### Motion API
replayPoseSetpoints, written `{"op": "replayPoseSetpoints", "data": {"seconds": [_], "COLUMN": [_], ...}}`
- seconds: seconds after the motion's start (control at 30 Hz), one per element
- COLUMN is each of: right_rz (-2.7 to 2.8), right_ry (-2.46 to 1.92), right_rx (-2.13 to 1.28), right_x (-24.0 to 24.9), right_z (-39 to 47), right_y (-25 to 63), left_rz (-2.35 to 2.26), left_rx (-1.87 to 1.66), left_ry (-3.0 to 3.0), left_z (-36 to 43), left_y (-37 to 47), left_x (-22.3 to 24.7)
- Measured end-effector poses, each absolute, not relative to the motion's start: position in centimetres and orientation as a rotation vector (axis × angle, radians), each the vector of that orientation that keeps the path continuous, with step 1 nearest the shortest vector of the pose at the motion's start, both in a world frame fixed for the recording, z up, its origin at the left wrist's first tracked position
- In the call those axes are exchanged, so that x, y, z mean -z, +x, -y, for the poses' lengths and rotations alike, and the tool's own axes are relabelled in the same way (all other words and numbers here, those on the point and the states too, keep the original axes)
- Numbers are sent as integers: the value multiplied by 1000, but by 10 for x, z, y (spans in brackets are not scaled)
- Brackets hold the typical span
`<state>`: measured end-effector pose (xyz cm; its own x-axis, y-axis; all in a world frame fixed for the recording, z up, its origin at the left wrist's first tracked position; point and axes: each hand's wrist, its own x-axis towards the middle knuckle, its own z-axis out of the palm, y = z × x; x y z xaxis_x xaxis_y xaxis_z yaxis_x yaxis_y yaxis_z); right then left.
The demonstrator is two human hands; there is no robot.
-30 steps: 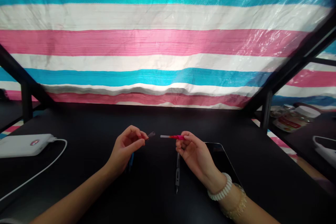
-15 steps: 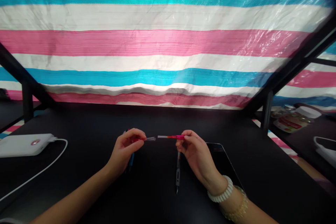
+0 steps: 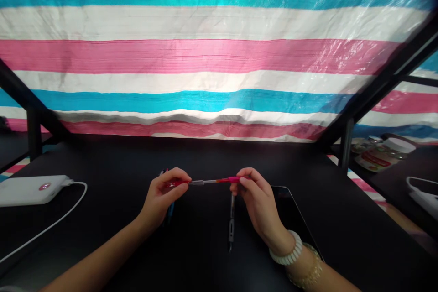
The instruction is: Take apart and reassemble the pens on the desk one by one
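Note:
Pinched in my left hand (image 3: 170, 188) is a clear pen barrel (image 3: 196, 182) with a red part that shows between the fingers. My right hand (image 3: 255, 191) grips the pink end piece of a pen, from which a red ink refill (image 3: 219, 180) sticks out to the left. The refill's free end meets the barrel's open end and appears to be just inside it. Below my right hand a grey and black pen (image 3: 232, 226) lies on the table. Partly hidden behind my left hand are other pens, a blue one (image 3: 170, 210) among them.
A dark-screened phone or tablet (image 3: 285, 205) lies under my right forearm on the black table (image 3: 201, 246). At the left sits a white power bank (image 3: 30, 190) with a cable. Black frame bars flank a striped sheet (image 3: 205, 54); a jar (image 3: 386, 155) stands far right.
The gap between the refill and the clear barrel has closed; the refill now reaches the barrel's open end. Both hands keep their hold and have shifted only slightly.

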<state>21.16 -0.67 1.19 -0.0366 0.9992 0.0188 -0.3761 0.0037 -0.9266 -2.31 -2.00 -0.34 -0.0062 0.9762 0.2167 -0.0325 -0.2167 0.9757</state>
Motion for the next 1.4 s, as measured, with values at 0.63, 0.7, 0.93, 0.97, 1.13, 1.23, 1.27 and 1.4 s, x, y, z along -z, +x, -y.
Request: {"op": "replayPoseSetpoints", "data": {"seconds": [0.63,0.7,0.93,0.97,1.13,1.23,1.27,1.4], "right_rz": [1432,1425,1504,1513,1561,1612,1632,1672], "right_ry": [-1075,-1088,-1064,-1074,-1146,-1185,-1191,-1146], "right_rx": [-1207,-1236,-1215,-1198,-1129,-1102,-1100,-1101], "right_x": [-25,-24,-20,-20,-19,-17,-16,-12], "right_z": [16,15,15,14,14,13,13,13], "right_y": [205,205,204,204,207,207,208,207], "left_rz": [-1189,-1204,-1221,-1209,-1163,-1152,-1150,-1181], "left_rx": [-1354,-1384,-1392,-1395,-1408,-1410,-1412,-1406], "left_ry": [1622,1623,1570,1580,1629,1631,1632,1638], "left_z": [29,28,26,26,25,25,25,25], "left_y": [-15,-15,-15,-15,-15,-14,-14,-13], "left_x": [-14,-14,-11,-11,-10,-10,-11,-9]}}
